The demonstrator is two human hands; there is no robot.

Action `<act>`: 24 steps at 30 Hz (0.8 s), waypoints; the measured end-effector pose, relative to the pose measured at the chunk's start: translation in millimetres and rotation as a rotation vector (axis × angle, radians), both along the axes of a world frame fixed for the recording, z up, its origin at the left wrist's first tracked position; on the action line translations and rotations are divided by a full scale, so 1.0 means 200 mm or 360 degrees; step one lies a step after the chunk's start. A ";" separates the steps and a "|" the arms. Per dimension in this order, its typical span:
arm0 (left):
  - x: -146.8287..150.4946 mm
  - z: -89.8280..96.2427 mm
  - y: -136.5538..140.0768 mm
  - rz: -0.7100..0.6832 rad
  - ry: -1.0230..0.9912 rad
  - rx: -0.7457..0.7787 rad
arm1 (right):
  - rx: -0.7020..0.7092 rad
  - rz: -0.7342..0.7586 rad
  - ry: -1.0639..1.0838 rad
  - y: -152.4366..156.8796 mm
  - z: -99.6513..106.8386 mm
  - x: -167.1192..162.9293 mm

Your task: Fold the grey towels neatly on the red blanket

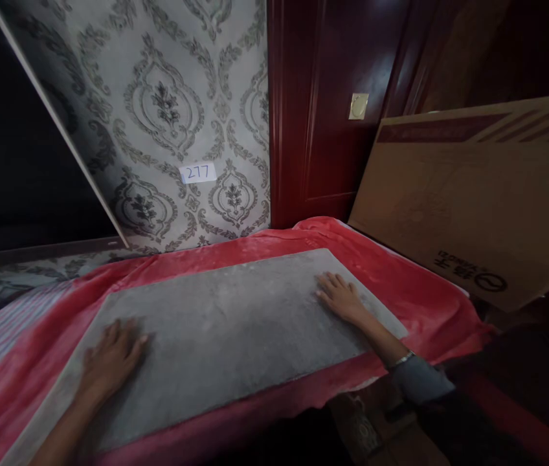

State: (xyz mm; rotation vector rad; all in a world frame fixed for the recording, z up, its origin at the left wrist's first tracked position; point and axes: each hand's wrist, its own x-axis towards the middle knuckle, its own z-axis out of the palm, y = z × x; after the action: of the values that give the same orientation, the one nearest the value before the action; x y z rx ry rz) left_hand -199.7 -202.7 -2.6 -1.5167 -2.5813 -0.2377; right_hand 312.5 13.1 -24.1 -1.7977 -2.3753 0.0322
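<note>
A large flat grey rectangular slab or board (226,323) lies on a red cloth (401,291) in front of me. Over its left part my left hand (112,359) rests with fingers spread, slightly blurred. My right hand (340,294) lies on the right part of the slab, palm down and fingers apart. Neither hand grips anything. Whether the grey surface is a hard board or covered with a sheet, I cannot tell.
A big cardboard box (473,200) stands at the right beside the red cloth. Behind are patterned wallpaper (235,97) with a paper label (198,173) reading 277, and a dark red door (298,129). A dark screen (26,142) is at the left, above a striped cloth (12,330).
</note>
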 end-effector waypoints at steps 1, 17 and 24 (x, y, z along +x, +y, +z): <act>0.05 0.05 0.10 -0.0047 -0.0029 -0.0072 | 0.0023 0.0026 0.0016 0.06 0.05 -0.06; -0.13 0.05 0.26 0.0347 -0.0058 -0.0186 | 0.0037 -0.0212 -0.0012 0.36 -0.12 -0.09; -0.20 0.08 0.16 0.0615 -0.0111 -0.0119 | -0.0047 -0.0201 0.0006 0.39 -0.13 -0.06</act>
State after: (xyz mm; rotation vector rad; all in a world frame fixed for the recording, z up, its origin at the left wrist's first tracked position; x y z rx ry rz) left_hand -240.2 -170.5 13.0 -1.0120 -2.8973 -0.1532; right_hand 301.0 90.6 -49.7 -1.9551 -2.2656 0.0558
